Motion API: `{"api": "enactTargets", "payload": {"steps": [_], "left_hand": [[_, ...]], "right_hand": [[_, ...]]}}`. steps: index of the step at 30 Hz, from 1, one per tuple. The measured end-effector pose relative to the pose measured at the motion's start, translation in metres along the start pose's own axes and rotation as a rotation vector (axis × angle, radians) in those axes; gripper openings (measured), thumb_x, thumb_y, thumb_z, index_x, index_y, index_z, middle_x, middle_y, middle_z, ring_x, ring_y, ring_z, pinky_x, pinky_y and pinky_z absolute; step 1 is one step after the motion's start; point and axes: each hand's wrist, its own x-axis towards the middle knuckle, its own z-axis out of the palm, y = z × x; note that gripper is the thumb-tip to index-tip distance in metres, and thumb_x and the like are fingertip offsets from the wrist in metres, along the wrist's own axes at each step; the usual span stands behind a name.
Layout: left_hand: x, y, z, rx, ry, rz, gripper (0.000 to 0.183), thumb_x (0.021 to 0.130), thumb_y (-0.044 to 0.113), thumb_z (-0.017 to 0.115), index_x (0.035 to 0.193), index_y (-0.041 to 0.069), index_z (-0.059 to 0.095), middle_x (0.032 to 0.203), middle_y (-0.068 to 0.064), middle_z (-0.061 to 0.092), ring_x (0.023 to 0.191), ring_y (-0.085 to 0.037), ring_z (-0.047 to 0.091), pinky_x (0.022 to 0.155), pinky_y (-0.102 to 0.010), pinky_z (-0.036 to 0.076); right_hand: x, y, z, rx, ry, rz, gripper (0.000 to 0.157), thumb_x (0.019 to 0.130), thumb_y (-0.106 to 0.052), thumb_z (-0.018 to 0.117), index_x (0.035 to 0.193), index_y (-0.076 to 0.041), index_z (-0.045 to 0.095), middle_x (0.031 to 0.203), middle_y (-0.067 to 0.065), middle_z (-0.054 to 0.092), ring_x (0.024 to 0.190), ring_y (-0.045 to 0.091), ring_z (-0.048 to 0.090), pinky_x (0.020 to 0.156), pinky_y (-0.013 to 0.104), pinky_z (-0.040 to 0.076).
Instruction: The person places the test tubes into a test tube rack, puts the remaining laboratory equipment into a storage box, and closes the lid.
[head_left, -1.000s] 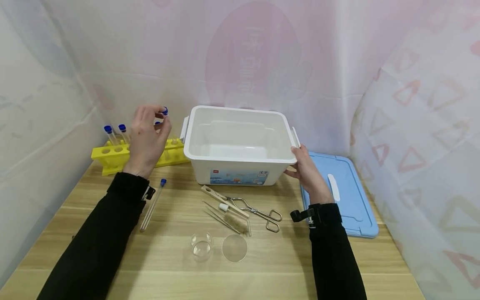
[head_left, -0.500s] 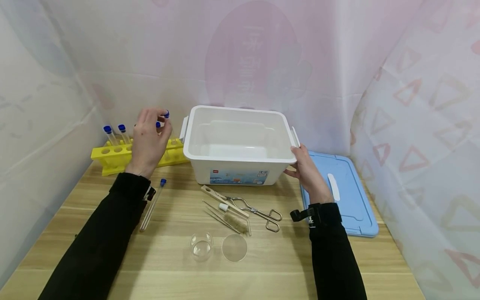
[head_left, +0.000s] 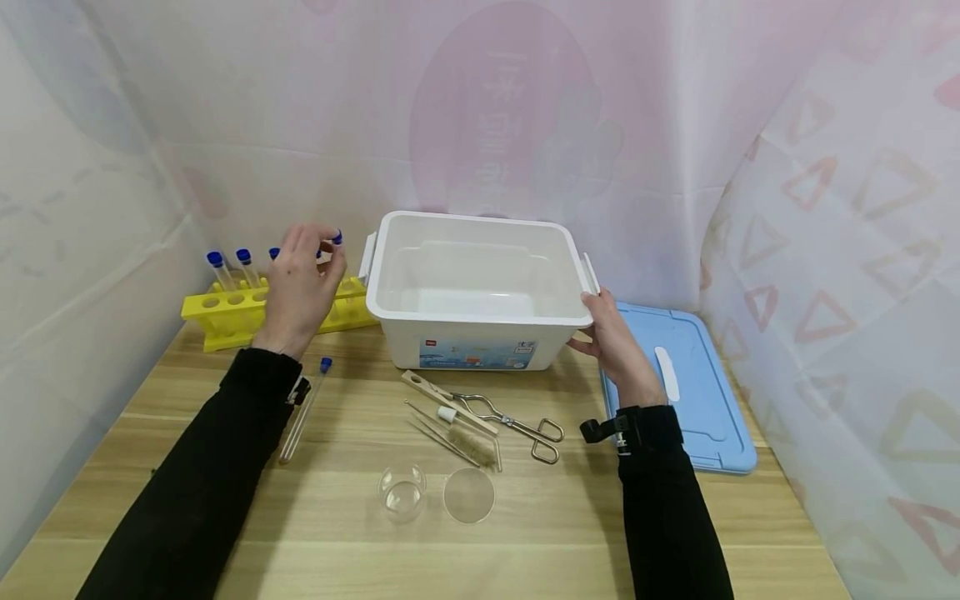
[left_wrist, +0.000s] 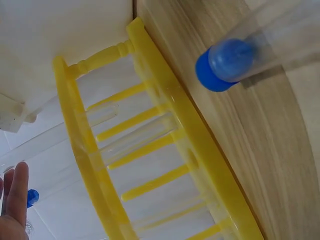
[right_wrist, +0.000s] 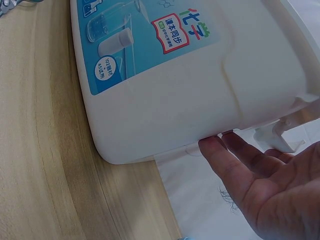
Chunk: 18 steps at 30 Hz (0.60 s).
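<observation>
My left hand (head_left: 300,287) pinches a blue-stoppered test tube (head_left: 337,237) near its top, over the yellow test tube rack (head_left: 225,311). In the left wrist view, that clear tube (left_wrist: 45,142) slants down into the rack, its lower end between the rack's bars. Other test tubes with blue stoppers (head_left: 215,259) stand in the rack, partly behind the hand. Another stoppered test tube (head_left: 303,417) lies on the table beside my left wrist. My right hand (head_left: 618,350) grips the right end of a white plastic storage box (head_left: 480,317), thumb at the rim and fingers (right_wrist: 225,162) against the wall below.
In front of the box lie crucible tongs (head_left: 517,425), a wooden test tube holder (head_left: 427,387), tweezers (head_left: 442,442) and a tube brush (head_left: 472,443). Nearer stand a small glass beaker (head_left: 402,493) and a clear round disc (head_left: 469,496). A blue lid (head_left: 697,392) lies at right.
My left hand has moved slightly down and to the right with the test tube, which sinks lower at the rack. My right hand and the box have stayed in place.
</observation>
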Motion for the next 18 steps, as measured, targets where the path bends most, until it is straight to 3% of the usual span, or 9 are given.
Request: {"api": "enactTargets", "payload": {"steps": [5, 18], "left_hand": [[-0.0013, -0.0006, 0.0018, 0.014, -0.043, 0.01, 0.021, 0.106, 0.015, 0.055, 0.123, 0.004, 0.058, 0.122, -0.014, 0.055, 0.11, -0.027, 0.06, 0.089, -0.042, 0.06], [-0.0075, -0.0045, 0.0066, 0.084, -0.077, 0.062, 0.02, 0.103, 0.011, 0.06, 0.12, 0.002, 0.057, 0.117, -0.014, 0.056, 0.11, -0.029, 0.063, 0.084, -0.043, 0.062]], "right_hand": [[0.0003, -0.0001, 0.0003, -0.002, 0.001, 0.0, 0.08, 0.102, -0.059, 0.053, 0.165, -0.029, 0.014, 0.157, 0.02, 0.038, 0.129, 0.032, 0.058, 0.098, 0.051, 0.055], [0.0002, 0.0009, 0.0008, -0.006, -0.006, -0.011, 0.078, 0.103, -0.058, 0.052, 0.165, -0.028, 0.016, 0.158, 0.02, 0.037, 0.129, 0.033, 0.058, 0.099, 0.054, 0.053]]}}
